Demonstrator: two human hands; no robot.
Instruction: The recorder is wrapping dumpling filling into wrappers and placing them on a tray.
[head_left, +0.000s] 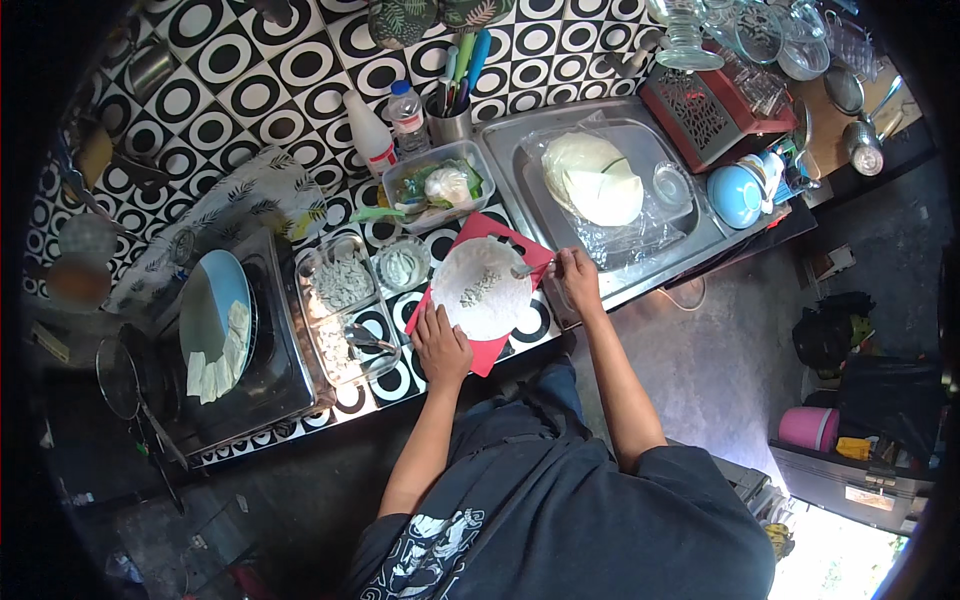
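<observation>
A round white wrapper sheet (491, 304) with a small heap of chopped filling (480, 290) near its middle lies on a red mat (491, 352). My left hand (442, 343) rests on the near left edge of the sheet. My right hand (576, 276) grips a metal spoon (523, 270), its bowl over the sheet's right part. Left of the mat stands a divided clear container (382, 307) with chopped filling and pale pieces, a metal utensil (367, 340) in it. A small glass bowl (402, 264) of white paste sits beside it. More round wrappers (589, 180) lie in plastic over the sink.
A blue plate (225, 274) with several folded rolls sits on the stove (289, 375) at left. Behind the mat are a plastic tub (480, 201), two bottles and a metal utensil cup (450, 126). Blue bowls (733, 196) and a red-framed rack (694, 120) stand right of the sink (690, 247).
</observation>
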